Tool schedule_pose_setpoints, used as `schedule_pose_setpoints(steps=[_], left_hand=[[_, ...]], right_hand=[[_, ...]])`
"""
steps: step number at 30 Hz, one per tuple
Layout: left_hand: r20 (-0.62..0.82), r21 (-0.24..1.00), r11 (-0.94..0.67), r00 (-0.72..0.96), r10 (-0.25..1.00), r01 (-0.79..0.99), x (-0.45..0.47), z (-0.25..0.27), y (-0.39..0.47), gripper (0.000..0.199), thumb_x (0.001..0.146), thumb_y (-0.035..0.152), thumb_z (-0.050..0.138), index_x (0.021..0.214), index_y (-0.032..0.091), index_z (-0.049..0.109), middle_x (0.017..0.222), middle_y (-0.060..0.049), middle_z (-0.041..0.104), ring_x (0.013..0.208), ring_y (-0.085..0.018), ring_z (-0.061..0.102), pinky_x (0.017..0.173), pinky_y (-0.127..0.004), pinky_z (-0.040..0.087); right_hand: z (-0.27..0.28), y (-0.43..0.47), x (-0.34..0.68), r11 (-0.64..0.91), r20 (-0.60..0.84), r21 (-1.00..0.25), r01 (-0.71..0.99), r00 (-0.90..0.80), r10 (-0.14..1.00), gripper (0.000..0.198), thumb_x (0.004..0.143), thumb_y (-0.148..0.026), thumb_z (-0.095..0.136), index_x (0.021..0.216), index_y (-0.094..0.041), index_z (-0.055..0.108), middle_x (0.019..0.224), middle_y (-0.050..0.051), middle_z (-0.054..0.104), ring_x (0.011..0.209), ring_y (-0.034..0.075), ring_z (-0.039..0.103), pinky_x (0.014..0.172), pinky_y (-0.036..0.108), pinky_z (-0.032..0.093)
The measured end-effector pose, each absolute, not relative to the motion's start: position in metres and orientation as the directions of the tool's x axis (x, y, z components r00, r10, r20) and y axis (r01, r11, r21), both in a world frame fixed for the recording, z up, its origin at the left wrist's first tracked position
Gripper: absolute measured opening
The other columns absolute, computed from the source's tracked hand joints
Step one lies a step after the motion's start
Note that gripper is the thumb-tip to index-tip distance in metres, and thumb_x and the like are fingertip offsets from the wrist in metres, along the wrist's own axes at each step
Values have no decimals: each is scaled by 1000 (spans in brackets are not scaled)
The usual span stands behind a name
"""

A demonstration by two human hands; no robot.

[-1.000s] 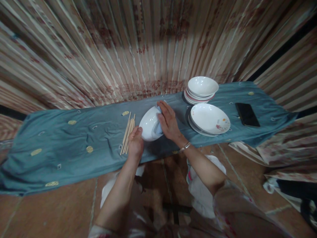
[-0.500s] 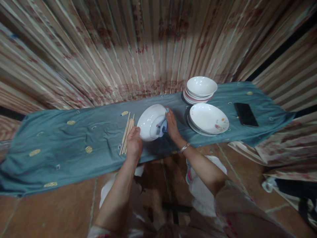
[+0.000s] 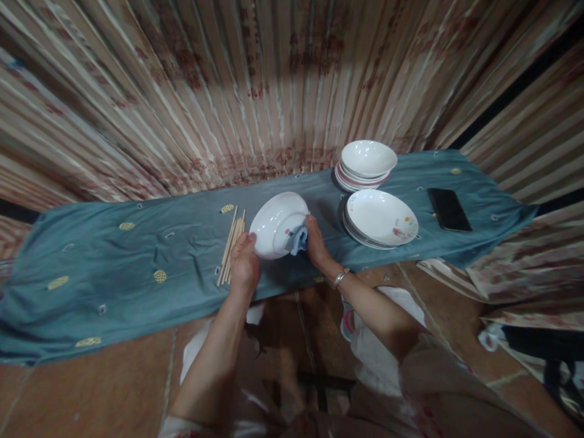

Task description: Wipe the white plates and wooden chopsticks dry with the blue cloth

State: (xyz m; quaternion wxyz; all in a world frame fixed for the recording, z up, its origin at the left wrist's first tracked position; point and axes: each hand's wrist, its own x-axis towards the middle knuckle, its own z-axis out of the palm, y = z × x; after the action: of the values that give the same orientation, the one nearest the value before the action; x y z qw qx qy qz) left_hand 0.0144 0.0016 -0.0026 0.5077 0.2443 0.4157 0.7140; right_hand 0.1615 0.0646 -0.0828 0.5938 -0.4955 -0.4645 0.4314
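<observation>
White, glossy, tilted dish (image 3: pixel 274 220)

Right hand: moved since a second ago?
Yes. Against the plate stack, the right hand has shifted rightward, closer to it, and down toward the wearer.

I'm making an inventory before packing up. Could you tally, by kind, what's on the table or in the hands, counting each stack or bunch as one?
Stacks of dishes: 2
Held white dish: 1
Blue cloth: 1
Bunch of chopsticks: 1
Black phone: 1
Total: 6
</observation>
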Motion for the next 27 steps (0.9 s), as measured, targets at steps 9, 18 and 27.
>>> schedule_pose_setpoints(steps=[9,18,27], left_hand=[[-69,876,-75,-279,958,-475,19,0,-2,45,54,45,89,83,17,71,81,-6,75,94,-25,69,86,-34,52],[-52,918,-40,-219,974,-396,19,-15,1,42,57,47,86,83,17,72,78,-4,75,80,-19,69,77,-29,52],[-42,959,-7,-168,985,-282,19,-27,2,42,62,47,82,89,16,74,86,-5,75,83,-18,66,83,-28,49]], right_hand=[[-56,73,171,151,152,-988,23,173,973,59,88,-68,39,111,-19,62,112,7,68,111,22,62,104,41,45],[-28,80,191,281,296,-953,114,148,944,56,88,-65,46,114,-18,64,109,7,69,107,22,61,102,40,47],[-22,87,204,300,328,-930,212,112,938,57,90,-59,48,127,-17,60,124,11,66,116,26,59,106,45,43]])
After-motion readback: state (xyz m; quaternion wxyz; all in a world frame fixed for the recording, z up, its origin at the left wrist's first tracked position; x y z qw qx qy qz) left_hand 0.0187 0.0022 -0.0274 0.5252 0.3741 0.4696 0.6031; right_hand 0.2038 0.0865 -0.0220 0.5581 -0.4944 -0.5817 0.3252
